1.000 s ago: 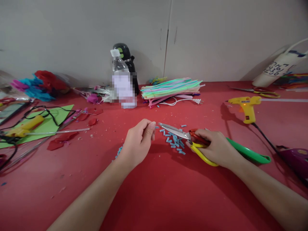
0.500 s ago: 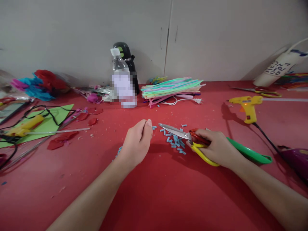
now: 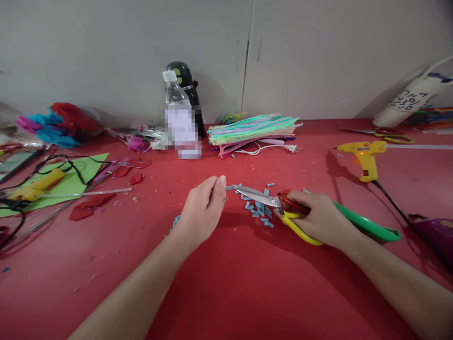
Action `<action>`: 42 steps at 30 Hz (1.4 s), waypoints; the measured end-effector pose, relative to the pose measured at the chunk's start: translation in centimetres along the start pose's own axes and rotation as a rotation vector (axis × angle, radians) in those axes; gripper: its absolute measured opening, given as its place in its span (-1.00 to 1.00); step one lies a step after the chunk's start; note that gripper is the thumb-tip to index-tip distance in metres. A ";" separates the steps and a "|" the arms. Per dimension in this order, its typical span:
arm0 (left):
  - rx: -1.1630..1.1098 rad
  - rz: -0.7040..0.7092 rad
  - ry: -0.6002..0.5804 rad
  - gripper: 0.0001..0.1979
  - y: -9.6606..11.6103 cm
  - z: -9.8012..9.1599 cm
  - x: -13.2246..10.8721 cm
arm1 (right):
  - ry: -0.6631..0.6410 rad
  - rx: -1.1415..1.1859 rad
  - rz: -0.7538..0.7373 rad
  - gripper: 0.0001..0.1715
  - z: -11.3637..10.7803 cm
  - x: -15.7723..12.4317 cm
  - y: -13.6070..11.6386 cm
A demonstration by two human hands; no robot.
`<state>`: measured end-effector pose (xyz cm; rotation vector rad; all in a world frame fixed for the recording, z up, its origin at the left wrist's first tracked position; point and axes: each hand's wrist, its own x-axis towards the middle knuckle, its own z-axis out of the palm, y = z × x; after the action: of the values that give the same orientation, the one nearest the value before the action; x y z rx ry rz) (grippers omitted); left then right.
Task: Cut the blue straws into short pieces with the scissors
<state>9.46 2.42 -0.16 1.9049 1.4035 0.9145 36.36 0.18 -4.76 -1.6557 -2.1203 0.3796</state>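
mid-frame: left hand (image 3: 205,203) apparently pinching thin blue strip (image 3: 229,188); right hand (image 3: 314,215) gripping red-and-yellow-handled metal scissors (image 3: 258,195); slip could nick left hand.

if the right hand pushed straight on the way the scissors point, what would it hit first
The tips of the scissors in the right hand would probably meet the light blue bit beside the left hand first, then its thumb; depth is unclear.

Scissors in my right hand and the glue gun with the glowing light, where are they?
Scissors (image 3: 272,200): head view, on the pivot screw.
Glue gun (image 3: 365,158): head view, on its yellow body.
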 end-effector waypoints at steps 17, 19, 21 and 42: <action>0.032 0.043 -0.010 -0.57 -0.3 0.1 -0.1 | -0.002 -0.005 0.002 -0.80 -0.2 0.1 -0.1; 0.038 0.042 -0.014 -0.57 -0.3 0.1 -0.1 | -0.002 -0.003 -0.002 -0.82 -0.2 0.1 -0.1; 0.045 0.037 -0.019 -0.57 -0.3 0.1 -0.1 | 0.012 -0.016 -0.011 -0.83 -0.1 0.2 0.0; 0.019 0.038 0.011 -0.57 -0.6 0.0 0.0 | -0.010 0.033 0.033 -0.73 0.2 0.0 0.3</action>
<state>9.18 2.57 -0.63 1.9493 1.3911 0.9343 36.52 0.22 -5.05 -1.6754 -2.0848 0.4323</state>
